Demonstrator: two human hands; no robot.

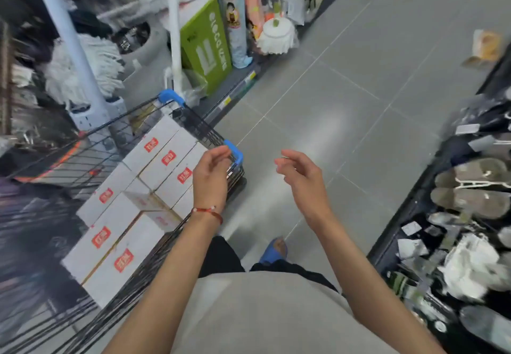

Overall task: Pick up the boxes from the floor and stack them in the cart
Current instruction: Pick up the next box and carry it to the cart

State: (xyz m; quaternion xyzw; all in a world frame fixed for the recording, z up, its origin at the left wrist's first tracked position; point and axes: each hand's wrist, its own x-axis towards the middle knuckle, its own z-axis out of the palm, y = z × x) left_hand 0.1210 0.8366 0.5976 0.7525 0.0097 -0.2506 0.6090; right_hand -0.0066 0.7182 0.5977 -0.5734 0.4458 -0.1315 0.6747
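Flanking grey tile floor (345,99): cluttered shelves (470,215).

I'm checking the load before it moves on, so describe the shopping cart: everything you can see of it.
The cart is a dark wire-mesh basket with blue plastic corner caps on its rim. It stands on the grey tiled floor, beside mops, at the person's left; its wheels are out of view. White cardboard boxes with red labels fill it in tight rows. The left hand hovers by the near blue corner; contact cannot be told.
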